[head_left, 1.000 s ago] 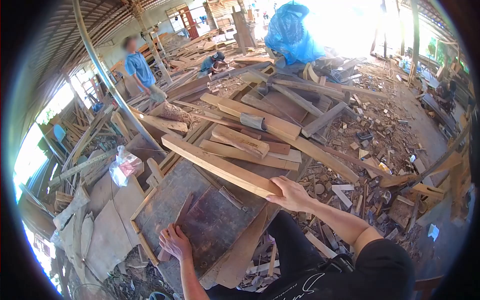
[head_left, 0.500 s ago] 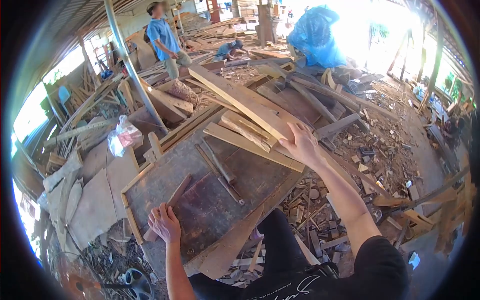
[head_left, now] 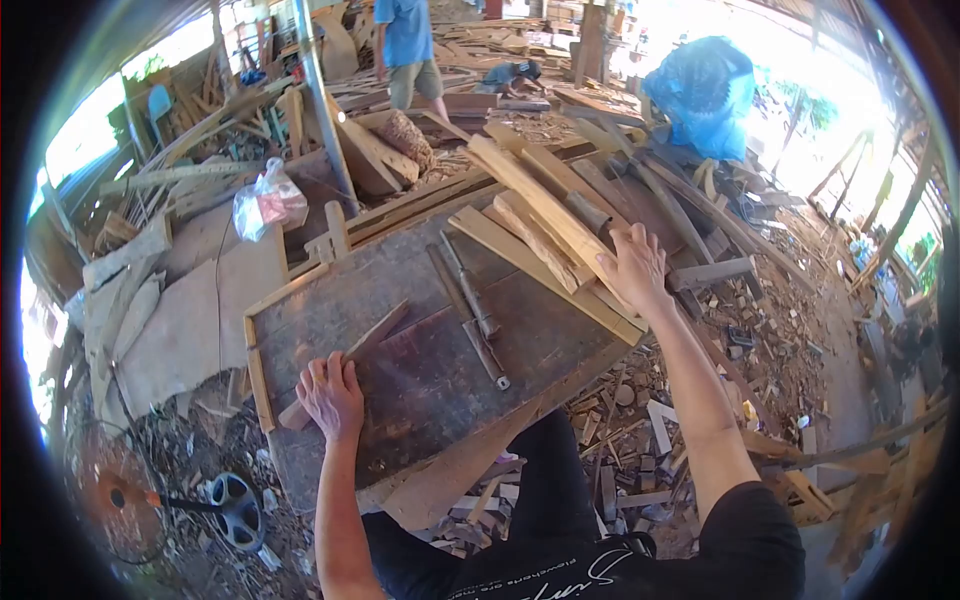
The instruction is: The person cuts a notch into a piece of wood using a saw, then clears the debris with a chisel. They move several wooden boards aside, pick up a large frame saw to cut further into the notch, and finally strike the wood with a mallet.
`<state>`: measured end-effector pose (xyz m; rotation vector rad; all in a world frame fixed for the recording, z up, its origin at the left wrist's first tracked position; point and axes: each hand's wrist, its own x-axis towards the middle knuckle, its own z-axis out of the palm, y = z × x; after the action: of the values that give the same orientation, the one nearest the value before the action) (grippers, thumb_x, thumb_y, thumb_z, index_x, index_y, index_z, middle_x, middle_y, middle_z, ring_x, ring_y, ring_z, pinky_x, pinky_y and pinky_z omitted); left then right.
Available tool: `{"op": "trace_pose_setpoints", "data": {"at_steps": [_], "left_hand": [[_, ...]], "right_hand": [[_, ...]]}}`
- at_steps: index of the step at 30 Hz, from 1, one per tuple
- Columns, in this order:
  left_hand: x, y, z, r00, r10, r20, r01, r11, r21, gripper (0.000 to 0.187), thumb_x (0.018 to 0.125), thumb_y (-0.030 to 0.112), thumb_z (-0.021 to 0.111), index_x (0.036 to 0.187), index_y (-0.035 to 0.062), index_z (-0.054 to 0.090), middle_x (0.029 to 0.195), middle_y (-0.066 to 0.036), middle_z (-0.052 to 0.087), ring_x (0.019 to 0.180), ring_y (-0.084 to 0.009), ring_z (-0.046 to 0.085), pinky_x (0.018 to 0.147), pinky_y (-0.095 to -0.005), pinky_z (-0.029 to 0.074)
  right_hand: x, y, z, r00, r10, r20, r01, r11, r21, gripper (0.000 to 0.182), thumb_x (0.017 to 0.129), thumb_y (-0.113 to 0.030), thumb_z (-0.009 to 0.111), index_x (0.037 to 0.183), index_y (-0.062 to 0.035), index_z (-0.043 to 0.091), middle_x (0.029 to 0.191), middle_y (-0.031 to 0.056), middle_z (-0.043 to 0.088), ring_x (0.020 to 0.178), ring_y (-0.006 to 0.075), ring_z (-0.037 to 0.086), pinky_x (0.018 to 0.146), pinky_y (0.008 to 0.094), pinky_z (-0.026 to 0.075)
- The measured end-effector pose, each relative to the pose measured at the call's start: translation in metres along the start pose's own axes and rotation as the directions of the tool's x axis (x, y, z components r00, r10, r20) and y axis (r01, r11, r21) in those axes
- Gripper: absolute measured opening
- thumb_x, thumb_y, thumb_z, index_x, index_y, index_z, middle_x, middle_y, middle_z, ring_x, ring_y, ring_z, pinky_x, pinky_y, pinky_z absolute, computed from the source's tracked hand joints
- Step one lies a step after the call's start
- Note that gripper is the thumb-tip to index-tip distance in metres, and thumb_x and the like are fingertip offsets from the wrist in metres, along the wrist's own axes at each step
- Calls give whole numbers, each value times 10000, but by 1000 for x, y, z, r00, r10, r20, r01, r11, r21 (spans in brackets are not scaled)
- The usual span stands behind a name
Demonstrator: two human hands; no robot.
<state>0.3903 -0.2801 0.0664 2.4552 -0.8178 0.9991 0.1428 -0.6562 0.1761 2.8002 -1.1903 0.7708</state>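
My left hand (head_left: pixel 332 397) is at the near left of the dark workbench top (head_left: pixel 400 370), its fingers curled over a narrow wooden stick (head_left: pixel 377 330) lying there. My right hand (head_left: pixel 637 268) grips the near end of a long, pale wooden board (head_left: pixel 545 210), thumb on its face; the fingers are partly hidden. Beside that board are a rough-edged wood strip (head_left: pixel 535 240) and a flat plank (head_left: pixel 540 268) along the bench's far right edge. Two long, thin tools, a dark one (head_left: pixel 455 290) and a greyer one (head_left: pixel 470 285), lie mid-bench.
Wood scraps (head_left: pixel 640 420) cover the ground at right. A person in a blue shirt (head_left: pixel 404 40) stands beyond the bench; another person (head_left: pixel 510 78) crouches farther back. A metal post (head_left: pixel 322 110), a blue plastic-covered bundle (head_left: pixel 700 95) and a wheel-like handle (head_left: pixel 237 510) stand around.
The board under my right hand has turned, showing a narrower face. My right hand has shifted to its right side. My left hand stays on the stick. The whole view has swung left.
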Motion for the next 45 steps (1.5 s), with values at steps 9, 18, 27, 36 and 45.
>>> {"op": "trace_pose_setpoints", "data": {"at_steps": [9, 18, 27, 36, 45], "left_hand": [[0, -5, 1, 1000, -23, -19, 22, 999, -40, 151, 913, 263, 601, 1008, 153, 638, 929, -58, 536, 908, -269, 527, 785, -415, 386], [0, -11, -1, 999, -42, -2, 41, 995, -90, 142, 935, 249, 570, 1005, 153, 647, 905, -59, 542, 897, -269, 537, 782, -411, 389], [1, -6, 0, 998, -14, -67, 12, 1000, -24, 190, 858, 341, 677, 970, 187, 672, 885, -49, 540, 879, -266, 546, 759, -408, 406], [0, -3, 9, 998, 38, -52, -35, 998, 50, 189, 901, 362, 649, 958, 183, 671, 844, -36, 496, 826, -241, 533, 704, -392, 378], [2, 42, -2, 999, -1, -43, 4, 997, 83, 268, 977, 346, 528, 1130, 164, 651, 1057, -71, 549, 977, -275, 515, 833, -429, 367]], "right_hand": [[-53, -132, 73, 965, -263, 14, 234, 879, 416, 291, 889, -257, 651, 1090, -74, 546, 1029, 178, 602, 926, 379, 618, 754, 474, 516], [-41, -141, 108, 984, -129, -126, 155, 963, 220, 321, 869, -219, 650, 1144, -144, 502, 1023, 166, 559, 995, 399, 554, 793, 525, 470], [-87, -98, 38, 968, -163, -190, 203, 956, 214, 296, 851, -214, 677, 1117, -124, 583, 1073, 126, 522, 1065, 335, 505, 880, 493, 413], [-93, 140, -28, 776, 628, 58, -330, 326, 886, 246, 922, -277, 670, 1029, -71, 589, 918, 41, 567, 764, 132, 577, 696, 300, 521], [-47, 230, 31, 633, 770, -73, -406, 411, 817, 329, 905, -265, 666, 1098, -29, 541, 981, 79, 539, 819, 184, 569, 768, 342, 507]]}}
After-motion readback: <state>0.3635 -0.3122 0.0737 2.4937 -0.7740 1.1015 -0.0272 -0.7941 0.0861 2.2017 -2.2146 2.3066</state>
